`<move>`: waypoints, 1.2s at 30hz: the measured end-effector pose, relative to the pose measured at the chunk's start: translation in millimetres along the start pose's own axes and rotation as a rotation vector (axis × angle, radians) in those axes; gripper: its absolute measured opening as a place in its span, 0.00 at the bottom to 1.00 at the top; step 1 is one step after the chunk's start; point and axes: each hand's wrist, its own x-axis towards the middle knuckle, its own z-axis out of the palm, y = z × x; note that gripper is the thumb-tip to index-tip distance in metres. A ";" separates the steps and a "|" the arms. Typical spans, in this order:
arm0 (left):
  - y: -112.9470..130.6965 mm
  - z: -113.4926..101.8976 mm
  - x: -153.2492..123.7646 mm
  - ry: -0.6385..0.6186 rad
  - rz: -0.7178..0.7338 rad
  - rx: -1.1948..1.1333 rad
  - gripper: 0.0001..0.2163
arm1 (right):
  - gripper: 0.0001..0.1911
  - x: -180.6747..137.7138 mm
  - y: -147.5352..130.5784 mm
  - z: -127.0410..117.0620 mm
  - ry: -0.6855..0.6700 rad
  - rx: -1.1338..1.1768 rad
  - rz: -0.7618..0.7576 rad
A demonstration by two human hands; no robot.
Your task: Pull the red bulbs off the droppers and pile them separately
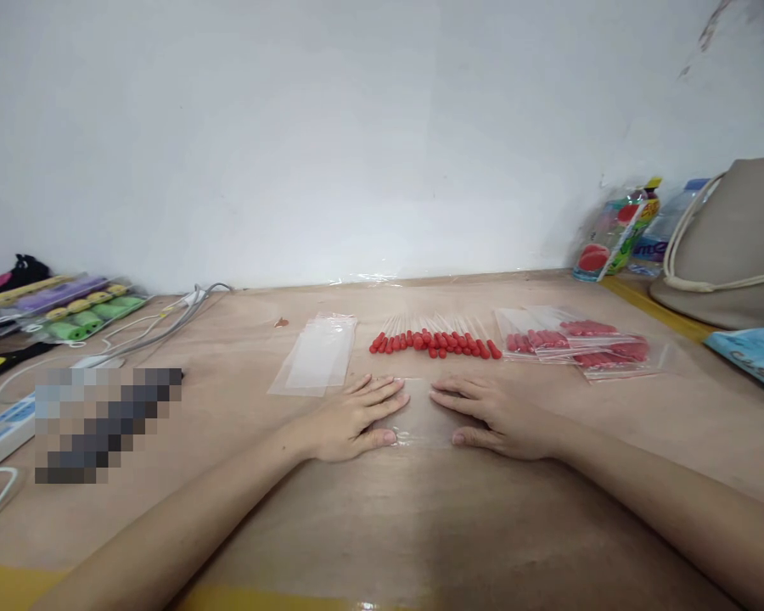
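My left hand (362, 417) lies flat on the table, fingers stretched out and apart. Facing it, my right hand (493, 416) also rests flat with its fingers spread. Neither holds anything. Between them a clear shiny patch (413, 434) shows; whether it is a bag or part of the table covering, I cannot tell. Just beyond the hands, a row of thin white sticks with red tips (433, 341) lies with the tips toward me. Flat clear plastic bags (315, 356) lie beyond my left hand. Past my right hand are several clear bags of red-tipped sticks (576, 344).
At the left lie a power strip (6, 433), grey and white cables (165, 327), a pixelated dark object (111, 428) and packets of coloured rolls (80, 310). Bottles (617, 233), a beige bag (732, 238) and a blue packet (755, 356) are at the right. A wall rises behind.
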 end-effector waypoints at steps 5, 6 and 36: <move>-4.2 5.5 7.9 0.248 -0.134 -0.221 0.18 | 0.25 2.5 -2.5 -3.5 0.107 0.029 0.007; -5.8 7.5 11.8 0.328 -0.189 -0.273 0.16 | 0.22 3.4 -1.1 -6.8 0.166 0.024 0.018; -57.2 -71.3 -19.9 0.734 -0.658 -0.459 0.12 | 0.19 -32.2 61.9 -70.5 0.798 -0.414 0.741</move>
